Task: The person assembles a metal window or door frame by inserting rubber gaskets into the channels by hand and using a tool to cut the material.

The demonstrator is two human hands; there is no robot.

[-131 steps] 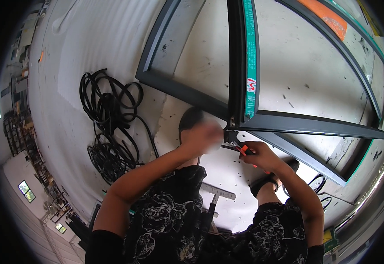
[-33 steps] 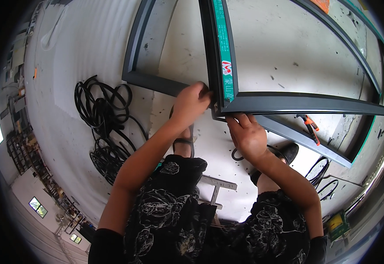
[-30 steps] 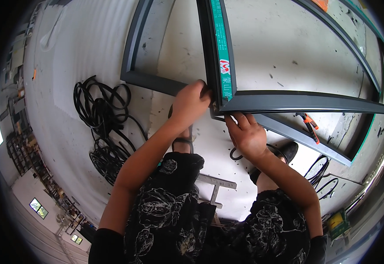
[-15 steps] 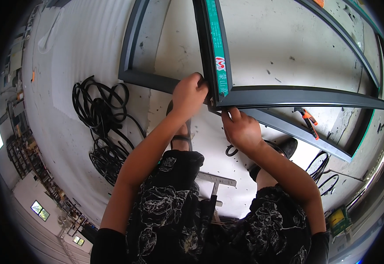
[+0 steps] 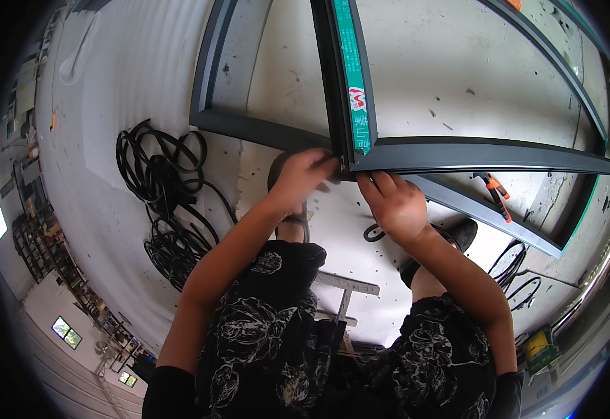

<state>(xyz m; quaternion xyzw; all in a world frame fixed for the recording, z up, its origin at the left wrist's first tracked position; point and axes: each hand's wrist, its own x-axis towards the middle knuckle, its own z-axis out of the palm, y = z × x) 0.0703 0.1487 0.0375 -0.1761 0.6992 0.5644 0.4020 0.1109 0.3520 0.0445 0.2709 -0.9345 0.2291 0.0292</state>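
Note:
A dark grey metal frame with green film on its upright bar stands in front of me, one corner toward me. Just below and left of that corner is my left hand, its fingers bent together and slightly blurred. What they pinch, if anything, is hidden. My right hand has its curled fingertips up against the frame's near edge, right of the corner, gripping it. A black channel runs along the left side of the upright bar. Another grey frame lies behind and beneath.
Coils of black flexible strip lie on the pale floor at the left, with more loops at the right. Orange-handled pliers lie under the frame. A metal stand shows between my knees; a green and yellow package is at lower right.
My left hand has slid down from the side of the upright bar to just below the corner. The right hand stays at the near edge; the frame appears shifted slightly right.

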